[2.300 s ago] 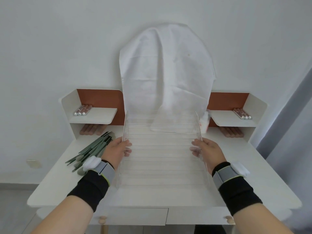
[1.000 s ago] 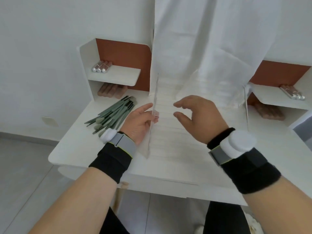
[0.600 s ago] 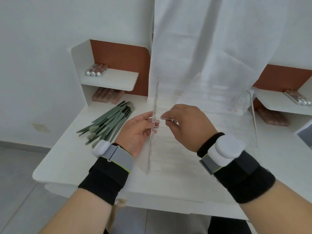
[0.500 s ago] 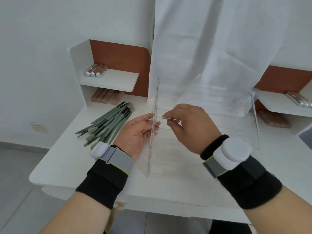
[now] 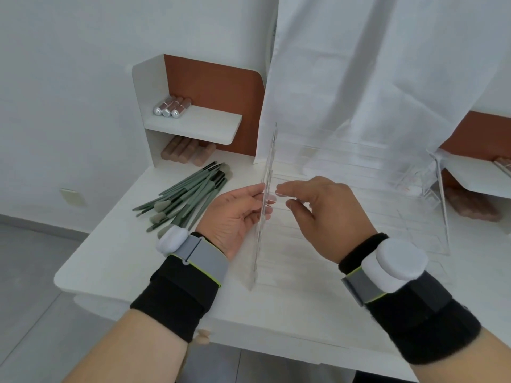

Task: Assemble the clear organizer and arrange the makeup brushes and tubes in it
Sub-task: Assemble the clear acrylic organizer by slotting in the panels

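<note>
Two hands on one clear, stiff, slippery organizer

Two upright side panels and faint cross slats make up the clear organizer (image 5: 345,194), which stands at the middle of the white worktop (image 5: 116,255); it looks like thin rigid acrylic, likely light, slick and apt to crack or scratch if twisted, so the panel edges are the sound places to hold, not the slats. Its left side panel (image 5: 266,205) stands edge-on, nearly invisible but for glints. The left hand (image 5: 235,214) is the closed grip here, thumb and fingers pinching that panel from outside. The right hand (image 5: 323,214) hovers just inside it, fingers loosely curled, holding nothing I can make out. Green makeup brushes (image 5: 185,197) lie heaped left of the organizer; tubes (image 5: 171,107) rest on the left shelf (image 5: 199,125).
</note>
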Demonstrator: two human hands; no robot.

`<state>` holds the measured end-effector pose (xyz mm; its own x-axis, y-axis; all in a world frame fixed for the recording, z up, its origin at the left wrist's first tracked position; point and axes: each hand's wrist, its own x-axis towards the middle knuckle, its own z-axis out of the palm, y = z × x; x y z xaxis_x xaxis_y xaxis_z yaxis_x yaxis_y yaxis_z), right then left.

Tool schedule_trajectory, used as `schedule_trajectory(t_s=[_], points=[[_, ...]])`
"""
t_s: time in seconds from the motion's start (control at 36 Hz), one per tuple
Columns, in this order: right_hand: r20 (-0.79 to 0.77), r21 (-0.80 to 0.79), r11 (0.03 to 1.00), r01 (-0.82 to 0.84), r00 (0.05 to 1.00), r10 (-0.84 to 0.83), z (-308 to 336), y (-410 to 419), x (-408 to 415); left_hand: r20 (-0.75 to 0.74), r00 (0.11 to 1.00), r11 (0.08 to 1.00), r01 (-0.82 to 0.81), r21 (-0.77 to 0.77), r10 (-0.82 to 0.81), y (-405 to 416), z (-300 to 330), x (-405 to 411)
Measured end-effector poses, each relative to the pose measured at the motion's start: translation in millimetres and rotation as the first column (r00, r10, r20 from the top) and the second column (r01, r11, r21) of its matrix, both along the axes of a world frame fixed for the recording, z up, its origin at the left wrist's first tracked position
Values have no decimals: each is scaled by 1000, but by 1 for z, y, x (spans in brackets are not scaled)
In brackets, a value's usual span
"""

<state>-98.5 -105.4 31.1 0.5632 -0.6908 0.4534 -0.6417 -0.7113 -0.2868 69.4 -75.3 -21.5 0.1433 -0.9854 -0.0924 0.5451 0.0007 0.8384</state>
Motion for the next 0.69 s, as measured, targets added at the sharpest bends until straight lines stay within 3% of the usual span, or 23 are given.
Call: schedule_trajectory(t_s=[0.28, 0.69], points=[[32, -85, 996, -28, 999, 31, -4, 0, -9, 79, 997, 999, 26, -18, -25, 0, -1, -6], [4, -63, 998, -25, 1000, 25, -4, 1, -10, 54, 998, 998, 33, -49, -30, -2, -3, -7]])
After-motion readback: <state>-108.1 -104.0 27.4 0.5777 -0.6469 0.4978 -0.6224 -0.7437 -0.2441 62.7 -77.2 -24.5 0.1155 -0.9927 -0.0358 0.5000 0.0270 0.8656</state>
